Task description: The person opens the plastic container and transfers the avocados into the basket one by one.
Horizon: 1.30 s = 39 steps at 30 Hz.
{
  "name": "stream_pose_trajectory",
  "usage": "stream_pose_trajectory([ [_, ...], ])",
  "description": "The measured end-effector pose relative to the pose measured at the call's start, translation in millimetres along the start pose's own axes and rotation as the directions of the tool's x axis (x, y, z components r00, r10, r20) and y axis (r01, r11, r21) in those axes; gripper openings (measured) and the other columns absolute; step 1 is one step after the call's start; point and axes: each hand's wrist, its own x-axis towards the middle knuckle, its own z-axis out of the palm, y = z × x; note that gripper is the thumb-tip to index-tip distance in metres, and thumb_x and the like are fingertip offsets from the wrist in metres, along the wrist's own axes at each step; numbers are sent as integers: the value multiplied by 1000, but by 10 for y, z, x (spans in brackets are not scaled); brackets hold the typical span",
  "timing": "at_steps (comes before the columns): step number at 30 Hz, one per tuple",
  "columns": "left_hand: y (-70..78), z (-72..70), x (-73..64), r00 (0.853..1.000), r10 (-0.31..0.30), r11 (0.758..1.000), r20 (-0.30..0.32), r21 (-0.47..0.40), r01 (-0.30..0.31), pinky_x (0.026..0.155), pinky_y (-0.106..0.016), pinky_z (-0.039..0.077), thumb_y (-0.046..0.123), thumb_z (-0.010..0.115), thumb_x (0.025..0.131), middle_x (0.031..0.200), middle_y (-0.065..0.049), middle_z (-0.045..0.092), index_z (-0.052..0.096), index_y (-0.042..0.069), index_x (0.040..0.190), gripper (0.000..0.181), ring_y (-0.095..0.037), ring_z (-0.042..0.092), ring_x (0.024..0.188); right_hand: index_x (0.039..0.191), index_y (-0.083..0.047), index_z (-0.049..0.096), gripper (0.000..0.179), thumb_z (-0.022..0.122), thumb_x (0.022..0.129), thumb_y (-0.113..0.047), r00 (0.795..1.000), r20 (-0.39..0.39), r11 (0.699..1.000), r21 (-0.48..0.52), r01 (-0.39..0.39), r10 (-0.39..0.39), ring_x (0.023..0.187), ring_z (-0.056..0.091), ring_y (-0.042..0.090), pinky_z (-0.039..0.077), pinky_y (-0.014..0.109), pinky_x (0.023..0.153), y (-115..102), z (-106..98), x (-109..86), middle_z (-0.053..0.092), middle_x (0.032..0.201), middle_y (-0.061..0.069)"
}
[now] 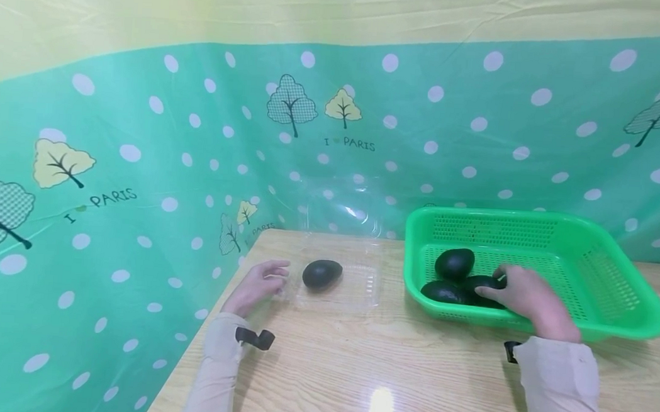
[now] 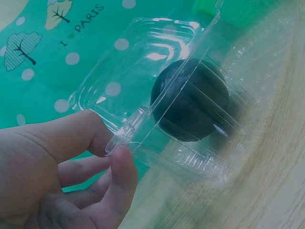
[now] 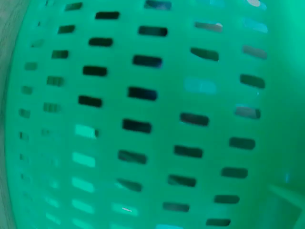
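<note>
A clear plastic clamshell box (image 1: 363, 290) stands on the table with its lid (image 1: 337, 216) raised at the back. One dark avocado (image 1: 321, 275) lies inside it. My left hand (image 1: 259, 285) pinches the box's left rim between thumb and finger, as the left wrist view shows close up. Over in the green basket (image 1: 598, 279), my right hand (image 1: 528, 299) grips a dark avocado (image 1: 480, 288) with thumb and fingers. Two more avocados, one behind (image 1: 454, 264) and one to the left (image 1: 441, 292), lie beside it. Only the basket's slotted wall (image 3: 162, 107) fills the right wrist view.
The wood-grain table (image 1: 320, 363) carries both containers, the basket to the right of the box. Behind and to the left hangs a green sheet (image 1: 198, 128) with white dots and printed trees. Black straps (image 1: 256, 338) circle the wrists over pale sleeves.
</note>
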Motion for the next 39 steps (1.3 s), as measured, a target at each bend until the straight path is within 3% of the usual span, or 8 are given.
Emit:
stream_pose_trajectory([
  [7, -3, 3, 12, 1000, 0, 1000, 9, -16, 1, 83, -34, 56, -2, 56, 84, 136, -24, 53, 46, 4, 145, 63, -30, 63, 94, 123, 14, 55, 68, 67, 90, -44, 999, 38, 1000, 9, -14, 13, 102, 59, 53, 52, 56, 75, -10, -17, -20, 59, 120, 38],
  [16, 1, 5, 10, 1000, -4, 1000, 0, -13, 4, 82, -34, 56, -2, 57, 84, 135, -24, 54, 47, 4, 145, 62, -30, 63, 93, 127, 14, 54, 65, 66, 92, -39, 1000, -17, 1000, -17, -6, 5, 104, 60, 50, 52, 55, 76, -83, -24, 7, 60, 122, 35],
  [30, 1, 7, 6, 1000, 1, 1000, 7, -15, -1, 85, -37, 56, -1, 58, 84, 136, -23, 54, 47, 5, 145, 62, -32, 63, 96, 131, 10, 53, 61, 68, 92, -34, 990, -129, 997, -49, 54, -60, 117, 52, 52, 48, 63, 88, -479, -52, 144, 54, 131, 34],
  [39, 2, -1, -10, 1000, -1, 1000, 13, -23, 1, 89, -41, 55, -1, 58, 83, 138, -24, 53, 45, 5, 146, 65, -35, 62, 101, 129, 7, 56, 52, 71, 89, -24, 969, -210, 992, -42, 122, -128, 118, 53, 48, 47, 62, 93, -788, 15, 182, 51, 133, 30],
])
